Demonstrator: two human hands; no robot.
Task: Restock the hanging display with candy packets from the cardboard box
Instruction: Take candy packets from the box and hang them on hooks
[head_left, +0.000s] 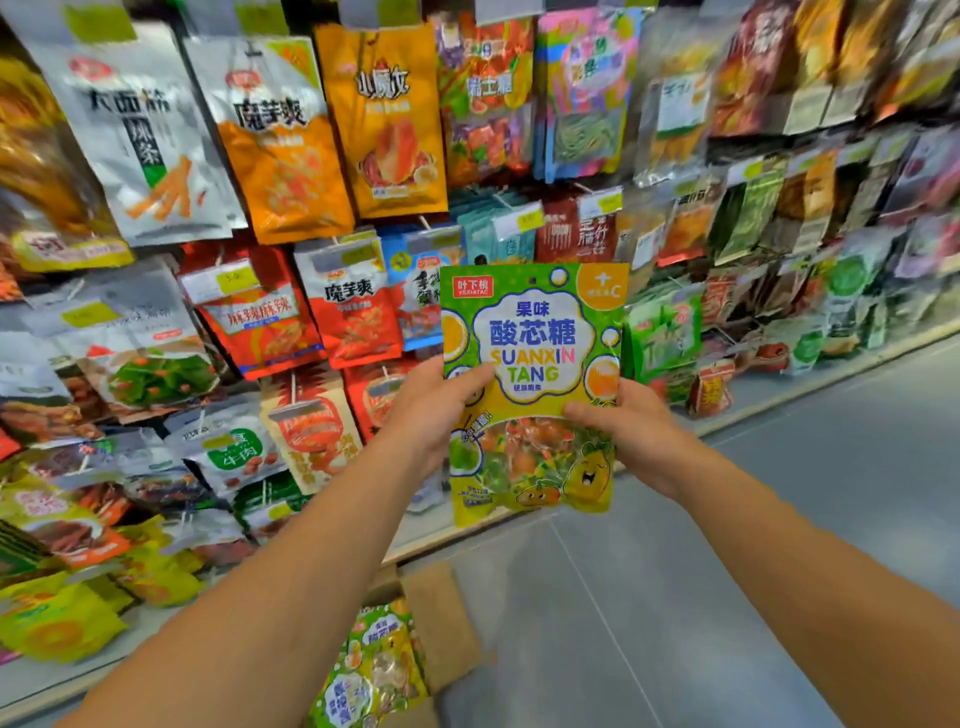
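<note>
Green and yellow, the candy packet (532, 384) stands upright in front of the hanging display (322, 218), held up between both hands. Our left hand (434, 415) grips its left edge, thumb across the front; our right hand (626, 434) pinches the right edge, thumb on the front too. Below, between our arms, the cardboard box (441, 623) sits on the grey floor (727, 571) with more packets (374, 670) inside.

Grey tiled floor (779, 545) extends below and to the right of the hands, with thin joint lines visible. A pale shelf base ledge (810, 384) runs diagonally beyond them. Lighting is bright and even.
</note>
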